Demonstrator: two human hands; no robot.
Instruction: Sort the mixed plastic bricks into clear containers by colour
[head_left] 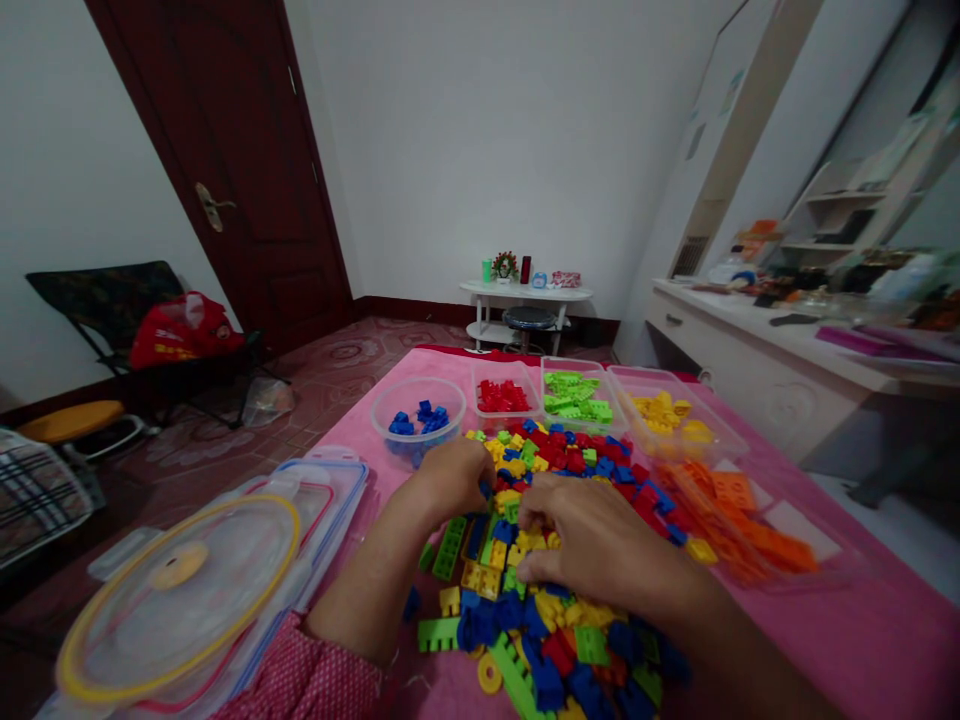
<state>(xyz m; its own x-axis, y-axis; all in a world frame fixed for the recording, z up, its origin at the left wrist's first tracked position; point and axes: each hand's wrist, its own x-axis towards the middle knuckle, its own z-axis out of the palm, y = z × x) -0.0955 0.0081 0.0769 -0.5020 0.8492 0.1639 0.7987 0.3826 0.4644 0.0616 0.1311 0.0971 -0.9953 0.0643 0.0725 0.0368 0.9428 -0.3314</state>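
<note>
— Pink cloth covers the table (862, 640), with a dark door (247, 170) far off at 11 o'clock. Where are the hands?

— Both are on the pile (585, 460) of mixed bricks in the middle of the cloth. The left hand (450, 480) sits at the pile's 10 o'clock edge, knuckles up, with its fingers bent down into the bricks. I cannot tell whether they grip anything.

— And the right hand (592, 545)?

— It lies flat over the pile's centre, its fingers (536, 515) curled together and pointing to 9 o'clock. Yellow bricks (531, 541) touch the tips. They may be pinched or only touched; I can't tell.

— What lies between the hands?

— More of the pile. A long green brick (450, 548) lies just at 6 o'clock from the left hand, apart from it.

— And round the pile?

— A bowl (382, 405) of blue bricks is at 10 o'clock, near the left hand. A red tub (502, 363) is at 11, a green tub (570, 360) at 12, and a yellow tub (637, 370) at 1. An orange tub (795, 520) is at 3, touching the pile. Clear lids (202, 580) are stacked at 9 o'clock, well apart.
</note>
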